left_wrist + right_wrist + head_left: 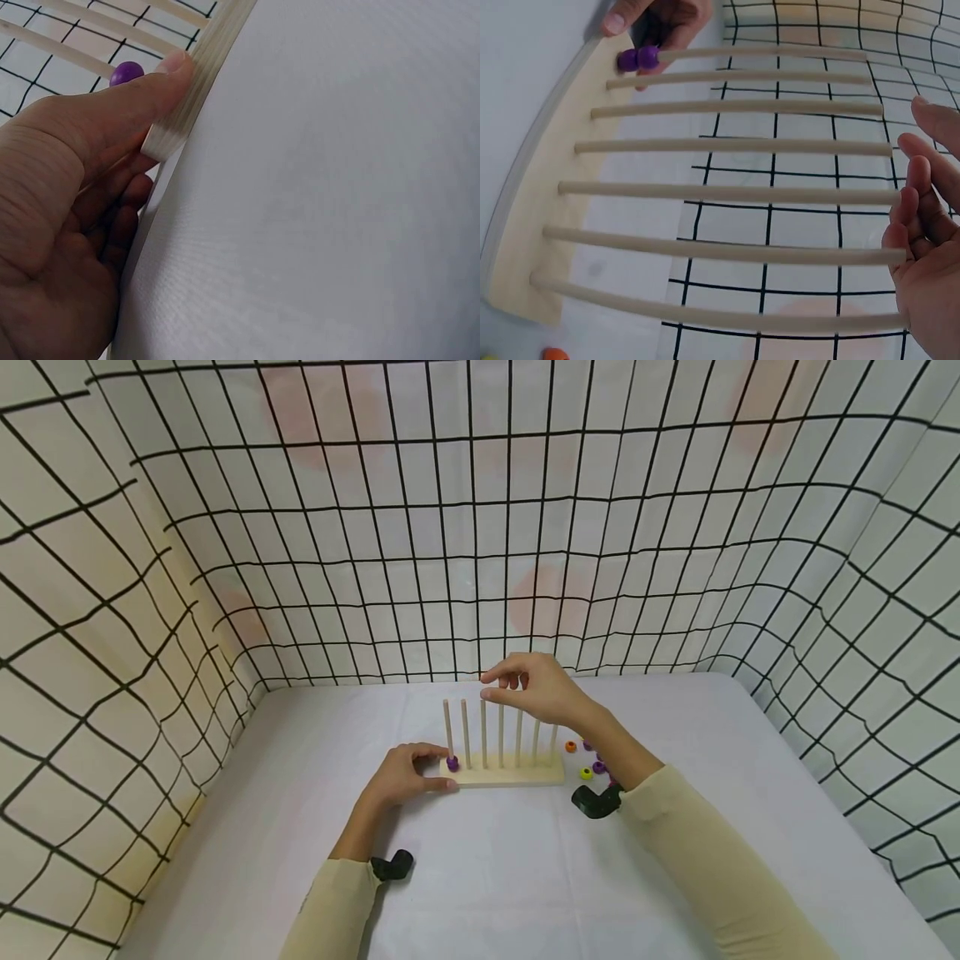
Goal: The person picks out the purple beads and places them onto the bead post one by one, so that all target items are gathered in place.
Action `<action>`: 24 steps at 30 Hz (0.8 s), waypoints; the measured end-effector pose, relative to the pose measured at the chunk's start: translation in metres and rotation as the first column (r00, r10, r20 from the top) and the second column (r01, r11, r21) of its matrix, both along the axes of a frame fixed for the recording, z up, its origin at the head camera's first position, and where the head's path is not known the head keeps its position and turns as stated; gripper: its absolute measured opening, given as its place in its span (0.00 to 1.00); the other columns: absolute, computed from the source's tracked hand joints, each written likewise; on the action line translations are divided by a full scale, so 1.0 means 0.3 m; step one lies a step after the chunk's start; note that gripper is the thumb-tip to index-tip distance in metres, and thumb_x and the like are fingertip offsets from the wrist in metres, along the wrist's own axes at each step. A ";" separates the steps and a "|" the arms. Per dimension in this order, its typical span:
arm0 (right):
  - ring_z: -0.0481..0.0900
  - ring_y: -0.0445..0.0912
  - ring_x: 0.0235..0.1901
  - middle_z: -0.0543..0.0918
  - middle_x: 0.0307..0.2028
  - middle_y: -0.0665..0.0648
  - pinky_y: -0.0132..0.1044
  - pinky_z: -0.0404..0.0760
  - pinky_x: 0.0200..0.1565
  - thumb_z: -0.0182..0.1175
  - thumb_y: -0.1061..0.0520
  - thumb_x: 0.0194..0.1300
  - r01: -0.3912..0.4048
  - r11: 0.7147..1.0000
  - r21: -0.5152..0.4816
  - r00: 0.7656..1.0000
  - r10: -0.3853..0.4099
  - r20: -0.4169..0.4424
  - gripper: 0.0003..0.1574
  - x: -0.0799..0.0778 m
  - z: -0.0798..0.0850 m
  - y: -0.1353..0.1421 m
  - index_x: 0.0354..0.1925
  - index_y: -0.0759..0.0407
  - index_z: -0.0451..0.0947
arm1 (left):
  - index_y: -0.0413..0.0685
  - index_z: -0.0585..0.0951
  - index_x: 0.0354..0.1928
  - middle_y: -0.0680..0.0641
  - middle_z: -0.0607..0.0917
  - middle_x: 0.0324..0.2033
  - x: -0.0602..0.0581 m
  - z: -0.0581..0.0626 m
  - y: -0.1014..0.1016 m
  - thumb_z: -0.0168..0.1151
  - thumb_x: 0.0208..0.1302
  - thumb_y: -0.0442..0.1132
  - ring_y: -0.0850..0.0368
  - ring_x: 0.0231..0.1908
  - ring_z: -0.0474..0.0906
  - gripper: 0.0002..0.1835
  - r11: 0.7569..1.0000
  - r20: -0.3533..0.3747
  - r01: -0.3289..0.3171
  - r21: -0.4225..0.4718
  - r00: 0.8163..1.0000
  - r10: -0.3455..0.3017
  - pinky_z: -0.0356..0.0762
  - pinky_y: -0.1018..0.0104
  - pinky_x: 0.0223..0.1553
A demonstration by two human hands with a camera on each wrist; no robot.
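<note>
Pinching one end of the board (510, 777) with my left hand (397, 775), I'm hovering my empty, loosely bent right hand (543, 687) near its sticks (483, 735).

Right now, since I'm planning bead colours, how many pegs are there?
7 pegs in one row along the wooden base: one beside the left hand, with purple beads, then six bare ones rightward.

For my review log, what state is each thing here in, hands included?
Wooden base: lying flat
Leftmost peg: upright, threaded with two purple beads
Other six pegs: upright, bare
Left hand: gripping the base's left end
Right hand: raised near the peg tops, no bead visible in it
Loose beads: scattered, partly hidden
</note>
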State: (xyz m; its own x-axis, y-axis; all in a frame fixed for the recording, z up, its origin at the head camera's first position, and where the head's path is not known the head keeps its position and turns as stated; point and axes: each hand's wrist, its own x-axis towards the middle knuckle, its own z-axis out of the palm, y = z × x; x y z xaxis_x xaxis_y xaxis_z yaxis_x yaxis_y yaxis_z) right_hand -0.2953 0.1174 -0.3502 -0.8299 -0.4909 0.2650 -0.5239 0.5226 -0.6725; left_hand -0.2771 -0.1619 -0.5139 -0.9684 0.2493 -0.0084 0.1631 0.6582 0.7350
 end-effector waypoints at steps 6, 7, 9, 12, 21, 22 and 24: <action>0.72 0.48 0.33 0.82 0.34 0.50 0.39 0.73 0.35 0.70 0.45 0.67 0.036 0.999 -0.003 0.999 -0.036 -0.006 0.16 0.007 -0.001 0.056 0.49 0.49 0.88 | 0.61 0.88 0.56 0.49 0.85 0.61 -0.003 0.000 0.001 0.85 0.44 0.56 0.46 0.68 0.75 0.32 1.000 0.017 -0.004 -0.005 1.000 0.004 0.70 0.45 0.71; 0.72 0.48 0.33 0.81 0.34 0.50 0.39 0.73 0.35 0.70 0.45 0.67 0.042 0.999 -0.003 0.999 -0.043 -0.007 0.16 0.009 -0.001 0.066 0.49 0.49 0.88 | 0.61 0.88 0.56 0.49 0.85 0.61 -0.003 -0.001 0.001 0.85 0.44 0.56 0.46 0.68 0.75 0.33 1.000 0.018 -0.005 -0.005 1.000 0.005 0.70 0.45 0.71; 0.73 0.49 0.33 0.81 0.34 0.50 0.39 0.73 0.35 0.70 0.45 0.67 0.055 0.998 -0.001 0.998 -0.055 -0.008 0.15 0.009 -0.003 0.088 0.49 0.48 0.88 | 0.61 0.88 0.56 0.49 0.85 0.61 -0.003 -0.003 0.001 0.85 0.44 0.56 0.47 0.68 0.75 0.33 1.000 0.020 -0.007 -0.007 1.000 0.007 0.70 0.46 0.72; 0.72 0.49 0.33 0.81 0.34 0.51 0.39 0.72 0.35 0.71 0.45 0.66 0.078 0.997 0.001 0.997 -0.078 0.001 0.16 0.008 -0.009 0.125 0.49 0.48 0.88 | 0.60 0.87 0.56 0.49 0.85 0.61 -0.002 -0.006 -0.001 0.85 0.44 0.56 0.47 0.68 0.75 0.33 1.000 0.013 -0.003 -0.006 1.000 0.003 0.70 0.46 0.72; 0.75 0.48 0.36 0.80 0.35 0.51 0.37 0.76 0.38 0.69 0.41 0.67 0.153 0.988 0.001 0.988 -0.153 0.010 0.19 0.018 -0.046 0.254 0.51 0.48 0.87 | 0.59 0.87 0.57 0.49 0.85 0.61 -0.005 -0.008 -0.005 0.85 0.45 0.56 0.47 0.68 0.75 0.33 1.000 -0.004 0.015 -0.002 1.000 -0.015 0.70 0.46 0.72; 0.75 0.48 0.36 0.80 0.35 0.51 0.36 0.76 0.38 0.69 0.41 0.68 0.165 0.986 0.003 0.986 -0.165 0.007 0.19 0.022 -0.051 0.268 0.52 0.48 0.87 | 0.59 0.87 0.57 0.49 0.85 0.61 -0.005 -0.007 -0.005 0.85 0.45 0.56 0.47 0.68 0.75 0.33 1.000 -0.004 0.015 -0.001 1.000 -0.015 0.70 0.47 0.72; 0.75 0.48 0.37 0.80 0.35 0.52 0.36 0.76 0.38 0.68 0.41 0.68 0.182 0.983 0.006 0.983 -0.182 -0.003 0.20 0.027 -0.062 0.298 0.52 0.49 0.87 | 0.59 0.87 0.56 0.49 0.85 0.61 -0.004 -0.003 -0.005 0.85 0.45 0.55 0.46 0.68 0.76 0.33 1.000 -0.008 0.019 0.001 1.000 -0.019 0.70 0.46 0.71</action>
